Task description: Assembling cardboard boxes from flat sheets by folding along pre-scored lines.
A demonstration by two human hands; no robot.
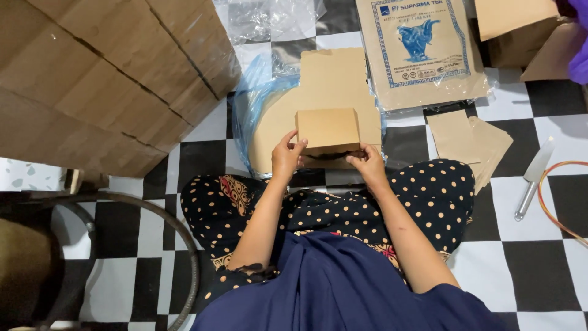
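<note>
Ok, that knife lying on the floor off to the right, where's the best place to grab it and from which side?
Probably by the metal handle, the end nearer the person, coming from above. The knife lies flat on the checkered floor with its blade pointing away, so the handle end is clear. An orange cord curves just beside it.

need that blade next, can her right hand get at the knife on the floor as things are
Probably not right away: the right hand is busy holding the small brown box. The knife lies off to her right, with bare floor between.
</note>
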